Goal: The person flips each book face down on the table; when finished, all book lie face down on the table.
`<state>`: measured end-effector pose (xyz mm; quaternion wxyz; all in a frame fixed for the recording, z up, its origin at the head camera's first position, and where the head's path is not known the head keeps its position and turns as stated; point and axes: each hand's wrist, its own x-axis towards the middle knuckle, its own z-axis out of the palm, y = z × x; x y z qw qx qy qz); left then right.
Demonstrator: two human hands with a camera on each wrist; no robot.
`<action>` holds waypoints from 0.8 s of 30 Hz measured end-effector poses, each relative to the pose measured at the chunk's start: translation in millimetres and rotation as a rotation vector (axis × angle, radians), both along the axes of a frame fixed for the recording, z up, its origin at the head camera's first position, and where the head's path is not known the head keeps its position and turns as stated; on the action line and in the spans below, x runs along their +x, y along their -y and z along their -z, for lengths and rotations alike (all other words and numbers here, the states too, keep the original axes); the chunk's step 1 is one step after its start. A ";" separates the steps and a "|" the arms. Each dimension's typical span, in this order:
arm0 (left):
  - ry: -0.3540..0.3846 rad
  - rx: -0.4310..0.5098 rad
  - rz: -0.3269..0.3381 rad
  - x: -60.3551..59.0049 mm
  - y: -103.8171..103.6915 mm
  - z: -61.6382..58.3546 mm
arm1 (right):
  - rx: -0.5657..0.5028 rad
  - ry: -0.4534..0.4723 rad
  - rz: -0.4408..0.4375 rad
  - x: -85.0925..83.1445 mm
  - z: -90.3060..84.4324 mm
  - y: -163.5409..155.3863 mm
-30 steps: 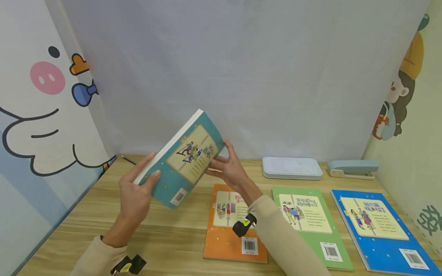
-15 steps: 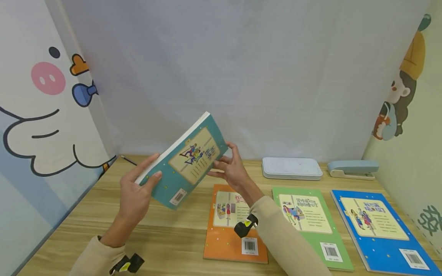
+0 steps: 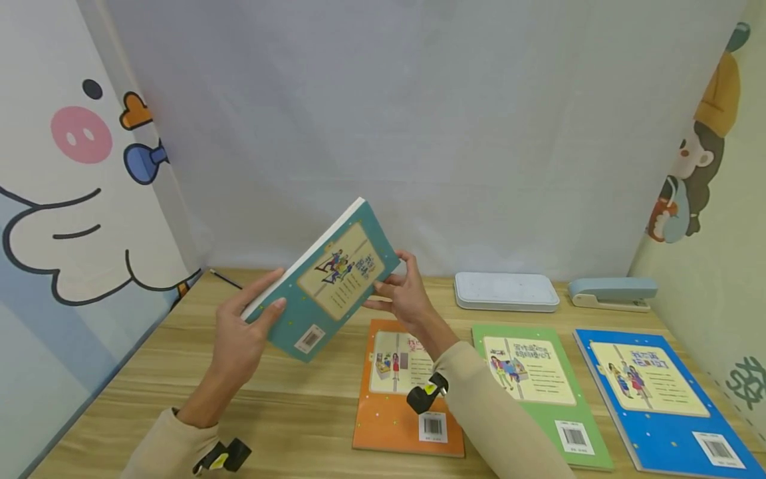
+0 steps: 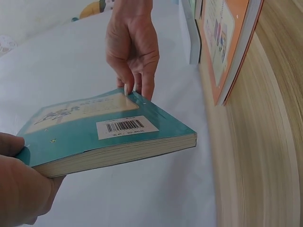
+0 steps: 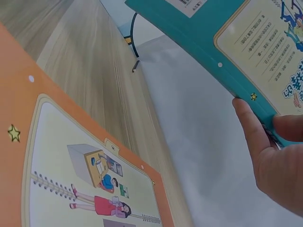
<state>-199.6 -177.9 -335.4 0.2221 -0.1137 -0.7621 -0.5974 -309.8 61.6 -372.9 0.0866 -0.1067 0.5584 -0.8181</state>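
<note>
A teal paperback book [image 3: 335, 283] is held tilted above the table, its back cover and barcode facing me. My left hand [image 3: 242, 326] grips its lower left side, thumb on the cover and fingers behind the page edges. On the opposite side, my right hand [image 3: 407, 296] pinches the spine edge. The left wrist view shows the closed pages of the teal book [image 4: 123, 137] and the right hand [image 4: 133, 47] at its far side. In the right wrist view, the thumb and a finger of the right hand [image 5: 279, 161] meet the book's edge.
An orange book [image 3: 383, 426], a green book [image 3: 538, 372] and a blue book [image 3: 658, 426] lie in a row on the wooden table [image 3: 287, 412]. Behind them are a pale blue case [image 3: 505, 291] and a stapler [image 3: 610, 293]. A pencil [image 3: 226, 278] lies at the back left.
The teal book has shifted slightly right and turned its back cover more toward me. Both hands have moved a little right with it; the books on the table have not moved.
</note>
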 end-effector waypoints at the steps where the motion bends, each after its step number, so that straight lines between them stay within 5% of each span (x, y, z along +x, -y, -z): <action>1: -0.002 -0.009 0.005 -0.1 -0.1 -0.2 | -0.001 0.001 0.002 -0.2 0.1 -0.1; 9: -0.008 -0.079 0.057 -0.5 1.2 -3.6 | 0.010 0.033 0.026 0.5 1.9 -0.7; 15: -0.027 -0.226 0.097 -1.9 5.7 -11.7 | 0.034 0.021 0.043 0.7 2.2 -1.5; 24: 0.063 -0.368 0.239 -3.6 13.5 -27.1 | 0.053 0.056 0.030 2.7 4.8 -3.1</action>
